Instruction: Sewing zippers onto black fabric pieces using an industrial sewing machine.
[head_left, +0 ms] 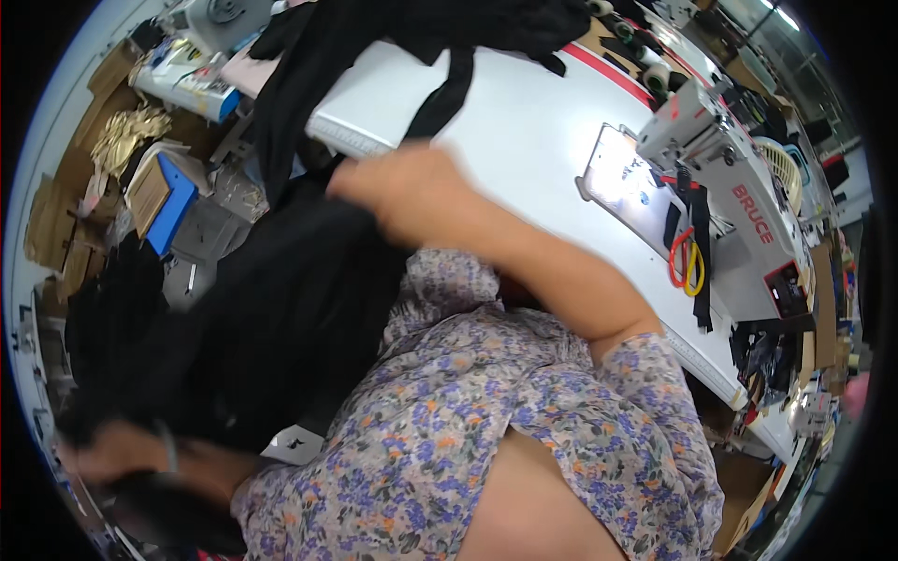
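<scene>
The right hand (402, 192), fingers clenched on the large black fabric piece (281, 309) at frame centre, and the left hand (112, 453), gripping its lower-left end, stretch it beside the white tabletop (524, 122); slack cloth risks snagging the white sewing machine (730, 187).

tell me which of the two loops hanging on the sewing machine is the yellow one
The yellow loop is the one on the right, nearer the sewing machine body. The orange-red loop hangs just left of it, overlapping it, beside a black strap.
</scene>
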`<act>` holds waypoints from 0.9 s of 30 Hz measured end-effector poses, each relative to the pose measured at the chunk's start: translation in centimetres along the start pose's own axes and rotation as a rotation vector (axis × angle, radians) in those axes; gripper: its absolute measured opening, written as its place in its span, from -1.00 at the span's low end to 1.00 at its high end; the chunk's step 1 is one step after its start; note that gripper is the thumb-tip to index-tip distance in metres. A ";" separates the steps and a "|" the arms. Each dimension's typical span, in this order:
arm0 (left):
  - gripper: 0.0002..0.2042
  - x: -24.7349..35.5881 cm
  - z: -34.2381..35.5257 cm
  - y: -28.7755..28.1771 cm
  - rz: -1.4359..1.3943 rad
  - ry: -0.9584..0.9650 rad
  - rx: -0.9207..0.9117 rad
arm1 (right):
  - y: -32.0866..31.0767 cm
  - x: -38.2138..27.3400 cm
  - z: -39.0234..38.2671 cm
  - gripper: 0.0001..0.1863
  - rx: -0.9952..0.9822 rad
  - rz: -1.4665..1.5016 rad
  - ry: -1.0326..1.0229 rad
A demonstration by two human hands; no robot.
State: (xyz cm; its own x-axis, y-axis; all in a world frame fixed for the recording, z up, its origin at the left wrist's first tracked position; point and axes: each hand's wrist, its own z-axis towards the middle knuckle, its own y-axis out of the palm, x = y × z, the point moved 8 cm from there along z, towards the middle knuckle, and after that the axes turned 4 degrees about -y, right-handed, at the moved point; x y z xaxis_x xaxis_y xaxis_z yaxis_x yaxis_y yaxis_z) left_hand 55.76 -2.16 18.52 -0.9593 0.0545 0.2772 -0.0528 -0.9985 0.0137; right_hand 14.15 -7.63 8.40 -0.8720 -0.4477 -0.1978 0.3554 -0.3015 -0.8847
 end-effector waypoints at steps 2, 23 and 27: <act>-0.83 1.2 -5.0 4.5 0.170 0.207 -0.447 | -3.4 5.3 2.1 -0.62 0.249 -0.303 0.215; -0.74 19.4 -37.0 21.0 -0.287 0.404 -1.749 | 27.9 14.7 -3.2 -0.58 -0.709 -0.058 0.413; -0.71 22.3 -30.0 25.2 -0.670 -0.003 -1.418 | 25.6 15.3 -4.5 -0.58 -0.628 0.039 0.477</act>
State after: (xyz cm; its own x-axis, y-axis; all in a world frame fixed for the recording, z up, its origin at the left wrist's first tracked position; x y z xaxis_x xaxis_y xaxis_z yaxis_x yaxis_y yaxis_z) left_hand 24.72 -26.11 -3.83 -0.6549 0.4687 0.5928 -0.6623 0.0217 -0.7489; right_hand 8.41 -18.46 -19.18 -0.9636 0.0045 -0.2674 0.2562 0.3022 -0.9182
